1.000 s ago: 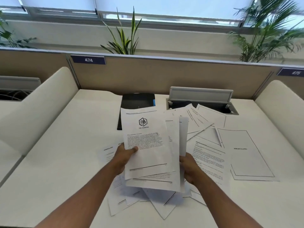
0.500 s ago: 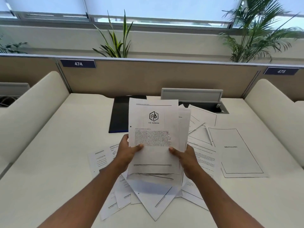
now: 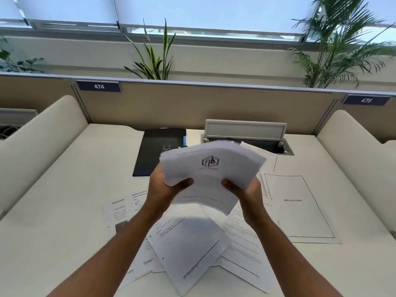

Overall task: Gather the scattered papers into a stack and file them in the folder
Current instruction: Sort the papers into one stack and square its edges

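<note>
A bundle of papers (image 3: 211, 174) is held up above the middle of the desk (image 3: 53, 221), blurred and bowed, its top sheet carrying a hexagonal logo with small print beneath that cannot be read. The left hand (image 3: 162, 187) grasps the bundle's left edge, thumb across the front, and the right hand (image 3: 246, 189) grasps its right edge the same way. The black folder (image 3: 158, 151) lies closed on the far side of the desk, just left of the bundle, with no sheets visibly in it. Loose sheets (image 3: 188, 249) lie fanned on the desk below the hands, and a bordered page (image 3: 300, 209) lies to the right, its heading upside down and unclear. Far right of the folder, a cable box (image 3: 246, 136) in the desk stands with its lid raised. The partition (image 3: 192, 106) behind bears tags reading 474 and 475.
</note>
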### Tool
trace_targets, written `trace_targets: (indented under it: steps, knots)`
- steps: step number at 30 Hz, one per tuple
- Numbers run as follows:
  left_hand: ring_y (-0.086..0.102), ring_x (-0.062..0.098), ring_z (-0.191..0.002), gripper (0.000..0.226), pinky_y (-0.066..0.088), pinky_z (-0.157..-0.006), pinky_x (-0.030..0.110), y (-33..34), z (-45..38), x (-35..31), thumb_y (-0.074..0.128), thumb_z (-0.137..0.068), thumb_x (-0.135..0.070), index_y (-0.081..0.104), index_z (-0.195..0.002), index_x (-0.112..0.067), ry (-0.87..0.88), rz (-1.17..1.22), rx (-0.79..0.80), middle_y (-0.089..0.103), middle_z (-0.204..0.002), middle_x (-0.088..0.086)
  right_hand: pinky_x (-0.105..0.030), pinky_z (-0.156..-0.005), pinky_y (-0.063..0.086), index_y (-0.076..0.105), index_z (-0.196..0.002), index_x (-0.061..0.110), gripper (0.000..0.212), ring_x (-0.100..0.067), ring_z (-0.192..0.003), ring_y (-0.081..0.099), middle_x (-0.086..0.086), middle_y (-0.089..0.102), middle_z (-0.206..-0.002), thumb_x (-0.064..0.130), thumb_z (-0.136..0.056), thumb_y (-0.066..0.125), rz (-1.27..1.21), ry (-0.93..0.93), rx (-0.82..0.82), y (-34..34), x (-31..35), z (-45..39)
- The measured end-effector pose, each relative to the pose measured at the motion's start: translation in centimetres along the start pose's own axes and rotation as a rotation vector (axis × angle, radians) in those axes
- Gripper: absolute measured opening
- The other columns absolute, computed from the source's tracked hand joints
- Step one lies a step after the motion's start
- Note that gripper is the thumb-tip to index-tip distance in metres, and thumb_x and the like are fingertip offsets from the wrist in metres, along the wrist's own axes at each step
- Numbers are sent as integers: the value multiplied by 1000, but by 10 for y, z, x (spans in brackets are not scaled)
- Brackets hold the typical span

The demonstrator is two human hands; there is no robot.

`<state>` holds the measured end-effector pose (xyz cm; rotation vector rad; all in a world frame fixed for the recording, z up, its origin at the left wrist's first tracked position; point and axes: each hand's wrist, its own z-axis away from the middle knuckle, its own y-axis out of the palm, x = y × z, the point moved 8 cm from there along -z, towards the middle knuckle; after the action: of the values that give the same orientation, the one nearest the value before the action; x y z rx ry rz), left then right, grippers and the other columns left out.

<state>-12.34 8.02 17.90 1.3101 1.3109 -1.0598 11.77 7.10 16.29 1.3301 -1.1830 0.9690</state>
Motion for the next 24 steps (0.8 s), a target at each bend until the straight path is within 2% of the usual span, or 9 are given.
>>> trace_targets:
  steps: [3, 5, 7, 11, 14, 17, 20, 22, 24]
  knots:
    - [68, 26, -105, 58, 62, -77, 43, 12, 5, 20, 87, -67, -23, 63, -120, -27, -91, -130, -41, 71, -109, 0, -55, -85, 63, 67, -121, 21, 52, -29, -106, 70, -8, 74, -111, 14, -75, 90, 143, 107, -3, -1, -24, -3]
    - [69, 25, -104, 54, 62, -78, 42, 13, 5, 22, 85, -69, -30, 64, -118, -28, -65, -121, -88, 72, -109, -1, -53, -86, 63, 69, -112, 28, 41, -29, -103, 71, -6, 75, -108, 12, -79, 87, 180, 104, -50, -11, -30, -9]
    - [69, 25, -104, 54, 62, -78, 40, 16, 5, 22, 82, -70, -37, 65, -120, -26, -36, -113, -109, 73, -111, -2, -51, -87, 63, 69, -112, 27, 35, -27, -102, 71, -4, 75, -110, 14, -83, 84, 166, 74, -91, -22, -29, -14]
    - [69, 26, -100, 57, 62, -70, 32, 32, 12, 35, 85, -61, -41, 61, -112, -34, -157, -144, -127, 71, -103, -4, -49, -90, 62, 66, -117, 27, 41, -29, -106, 70, -3, 74, -111, 8, -84, 82, 166, 158, -3, -15, -42, -15]
    - [69, 23, -101, 66, 63, -74, 39, 27, 8, 31, 89, -62, -48, 59, -119, -34, -114, -91, -182, 71, -106, -5, -36, -75, 66, 66, -111, 34, 40, -25, -101, 72, 6, 75, -102, 23, -79, 86, 117, 78, -25, -21, -32, -22]
    - [68, 20, -102, 70, 62, -74, 36, 32, 8, 30, 86, -56, -59, 57, -116, -39, -106, -78, -138, 70, -105, -7, -33, -73, 65, 59, -119, 43, 53, -22, -105, 69, 6, 70, -110, 38, -74, 86, 89, 76, 10, -24, -33, -26]
    - [68, 25, -98, 60, 62, -75, 37, 44, 12, 41, 82, -63, -56, 58, -113, -32, -175, -125, -166, 70, -104, -3, -32, -74, 65, 60, -118, 38, 51, -24, -104, 69, 3, 71, -112, 49, -75, 85, 181, 87, -1, -20, -38, -26]
    - [68, 22, -96, 50, 62, -71, 32, 44, 9, 41, 78, -66, -50, 59, -110, -34, -191, -153, -246, 70, -103, -3, -30, -70, 64, 65, -108, 38, 39, -25, -97, 74, 7, 76, -102, 49, -74, 81, 177, 52, -50, -21, -34, -27]
    - [70, 20, -90, 44, 61, -66, 28, 39, 6, 37, 77, -66, -50, 60, -104, -37, -173, -138, -316, 71, -100, -6, -25, -65, 63, 67, -107, 39, 36, -21, -92, 75, 13, 78, -96, 47, -76, 84, 129, 31, -85, -24, -30, -28]
